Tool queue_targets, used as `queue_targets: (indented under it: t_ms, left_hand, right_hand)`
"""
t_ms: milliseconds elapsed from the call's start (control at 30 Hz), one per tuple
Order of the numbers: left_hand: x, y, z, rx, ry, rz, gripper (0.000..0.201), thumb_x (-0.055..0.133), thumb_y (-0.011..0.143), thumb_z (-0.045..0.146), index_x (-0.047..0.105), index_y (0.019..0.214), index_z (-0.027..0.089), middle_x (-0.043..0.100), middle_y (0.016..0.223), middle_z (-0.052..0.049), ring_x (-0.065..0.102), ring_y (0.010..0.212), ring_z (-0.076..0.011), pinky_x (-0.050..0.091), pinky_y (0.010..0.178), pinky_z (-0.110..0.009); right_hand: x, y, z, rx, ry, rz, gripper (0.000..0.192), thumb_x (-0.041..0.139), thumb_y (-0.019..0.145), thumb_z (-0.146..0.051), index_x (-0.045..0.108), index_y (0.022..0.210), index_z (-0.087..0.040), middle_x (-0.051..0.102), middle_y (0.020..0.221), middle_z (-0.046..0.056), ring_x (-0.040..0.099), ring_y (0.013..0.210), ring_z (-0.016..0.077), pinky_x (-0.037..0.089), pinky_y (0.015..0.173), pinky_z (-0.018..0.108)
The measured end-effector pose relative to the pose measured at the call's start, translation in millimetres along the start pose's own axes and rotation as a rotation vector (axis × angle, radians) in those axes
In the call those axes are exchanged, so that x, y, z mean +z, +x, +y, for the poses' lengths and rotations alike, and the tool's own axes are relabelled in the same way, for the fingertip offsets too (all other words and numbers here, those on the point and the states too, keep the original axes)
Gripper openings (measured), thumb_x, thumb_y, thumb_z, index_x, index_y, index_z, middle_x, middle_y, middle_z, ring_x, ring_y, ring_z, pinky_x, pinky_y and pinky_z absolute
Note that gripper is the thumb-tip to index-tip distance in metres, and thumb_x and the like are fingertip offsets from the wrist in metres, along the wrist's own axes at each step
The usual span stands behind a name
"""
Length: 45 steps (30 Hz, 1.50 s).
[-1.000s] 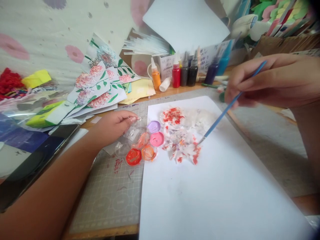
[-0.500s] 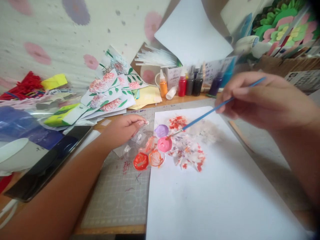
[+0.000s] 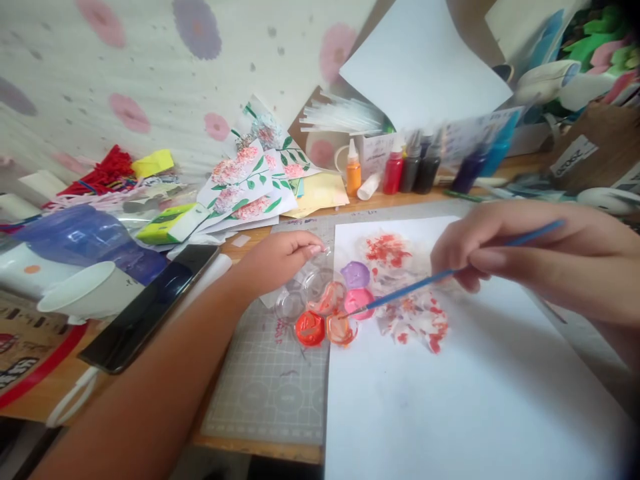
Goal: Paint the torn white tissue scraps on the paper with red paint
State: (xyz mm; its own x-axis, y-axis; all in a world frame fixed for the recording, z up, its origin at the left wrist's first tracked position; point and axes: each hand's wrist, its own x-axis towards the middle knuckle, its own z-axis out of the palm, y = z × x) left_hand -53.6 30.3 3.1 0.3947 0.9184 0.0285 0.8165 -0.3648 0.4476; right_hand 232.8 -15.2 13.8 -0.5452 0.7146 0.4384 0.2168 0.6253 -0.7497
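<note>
My right hand (image 3: 520, 257) pinches a thin blue paintbrush (image 3: 440, 276); its tip dips between the orange and pink wells of a clear plastic paint palette (image 3: 327, 303). The wells hold red, orange, pink and lilac paint. My left hand (image 3: 280, 257) rests with its fingertips on the palette's far rim, holding it in place. The palette overlaps the left edge of a large white paper sheet (image 3: 450, 393), which bears red and pink dabbed blotches (image 3: 415, 313) near its top.
A grey cutting mat (image 3: 270, 387) lies under palette and sheet. A black phone (image 3: 150, 303), a white cup (image 3: 85, 290) and a blue bag sit left. Painted flower cards (image 3: 250, 183) and several paint bottles (image 3: 400, 170) stand at the back.
The brush tip left the painted blotches, swung left to the palette and now sits lower among the wells. The camera view shifted left. My left hand stayed on the palette.
</note>
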Motion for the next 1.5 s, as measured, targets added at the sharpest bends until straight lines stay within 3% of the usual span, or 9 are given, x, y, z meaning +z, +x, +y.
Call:
queue_targets:
  t_ms: [433, 633, 833, 933, 1033, 1100, 1200, 1333, 1500]
  left_hand:
    - [-3.1, -0.9, 5.2, -0.016, 0.146, 0.020, 0.037, 0.039, 0.085, 0.045, 0.067, 0.098, 0.024, 0.069, 0.103, 0.000, 0.060, 0.096, -0.0199, 0.044, 0.082, -0.029]
    - [-2.4, -2.8, 7.0, -0.011, 0.162, 0.025, 0.038, 0.037, 0.086, 0.047, 0.068, 0.098, 0.027, 0.069, 0.104, 0.001, 0.060, 0.098, -0.0204, 0.045, 0.082, -0.030]
    - [-0.1, -3.7, 10.1, -0.005, 0.158, 0.018, 0.038, 0.037, 0.085, 0.048, 0.068, 0.098, 0.029, 0.069, 0.106, 0.003, 0.060, 0.099, -0.0203, 0.045, 0.083, -0.030]
    - [-0.7, -3.3, 9.1, -0.015, 0.137, 0.019, 0.038, 0.038, 0.085, 0.048, 0.067, 0.097, 0.028, 0.069, 0.104, 0.003, 0.060, 0.097, -0.0198, 0.044, 0.082, -0.030]
    - [-2.3, -2.5, 5.1, -0.029, 0.093, 0.010, 0.039, 0.038, 0.085, 0.049, 0.067, 0.097, 0.026, 0.069, 0.102, 0.002, 0.061, 0.094, -0.0194, 0.044, 0.081, -0.030]
    - [-3.0, -1.8, 1.6, -0.030, 0.071, 0.004, 0.039, 0.038, 0.085, 0.049, 0.067, 0.096, 0.025, 0.069, 0.101, 0.001, 0.060, 0.094, -0.0196, 0.045, 0.081, -0.030]
    - [-3.2, -0.7, -1.4, -0.039, 0.061, 0.010, 0.040, 0.038, 0.084, 0.050, 0.067, 0.096, 0.025, 0.069, 0.103, 0.000, 0.060, 0.095, -0.0207, 0.044, 0.082, -0.031]
    - [-4.4, -0.2, 3.9, -0.091, 0.085, 0.004, 0.042, 0.038, 0.083, 0.052, 0.067, 0.095, 0.026, 0.069, 0.104, -0.001, 0.060, 0.095, -0.0228, 0.044, 0.081, -0.032]
    - [-7.0, -0.3, 16.2, -0.146, 0.120, -0.016, 0.042, 0.037, 0.083, 0.050, 0.066, 0.099, 0.024, 0.067, 0.110, -0.002, 0.059, 0.100, -0.0236, 0.043, 0.085, -0.032]
  right_hand:
    - [8.4, 1.7, -17.6, -0.058, -0.107, -0.069, 0.019, 0.046, 0.089, -0.026, 0.056, 0.073, -0.022, 0.061, 0.066, -0.001, 0.059, 0.064, 0.0086, 0.044, 0.045, 0.014]
    - [14.3, 5.3, -21.6, 0.120, 0.104, -0.076, 0.019, 0.051, 0.084, -0.023, 0.058, 0.067, -0.019, 0.060, 0.063, 0.001, 0.055, 0.051, 0.0069, 0.045, 0.044, 0.014]
    - [21.6, 14.2, -4.5, 0.365, 0.458, -0.034, 0.012, 0.056, 0.079, -0.026, 0.058, 0.069, -0.019, 0.063, 0.060, 0.000, 0.057, 0.045, 0.0089, 0.045, 0.041, 0.017]
    - [2.5, 17.3, 4.7, 0.377, 0.532, 0.159, 0.016, 0.062, 0.072, -0.028, 0.056, 0.061, -0.017, 0.060, 0.052, -0.001, 0.053, 0.039, 0.0090, 0.041, 0.036, 0.018]
    - [-30.7, 13.0, 11.1, 0.262, 0.463, 0.491, 0.023, 0.062, 0.073, -0.034, 0.055, 0.059, -0.018, 0.057, 0.049, -0.002, 0.050, 0.040, 0.0075, 0.037, 0.036, 0.017]
    - [-49.7, 4.7, 15.4, 0.176, 0.379, 0.634, 0.023, 0.062, 0.075, -0.035, 0.055, 0.060, -0.019, 0.056, 0.050, -0.002, 0.051, 0.042, 0.0072, 0.033, 0.036, 0.016]
    - [-61.7, -15.9, 20.3, 0.131, 0.285, 0.732, 0.024, 0.064, 0.074, -0.038, 0.057, 0.062, -0.019, 0.055, 0.053, 0.000, 0.052, 0.044, 0.0082, 0.035, 0.037, 0.018]
    - [-53.1, -56.2, 19.2, 0.257, 0.231, 0.835, 0.025, 0.069, 0.067, -0.042, 0.060, 0.066, -0.019, 0.062, 0.062, 0.004, 0.059, 0.052, 0.0149, 0.045, 0.044, 0.026]
    - [-34.5, -110.1, 11.4, 0.420, 0.176, 0.795, 0.016, 0.067, 0.070, -0.041, 0.067, 0.074, -0.025, 0.068, 0.072, 0.007, 0.065, 0.060, 0.0190, 0.053, 0.055, 0.029]
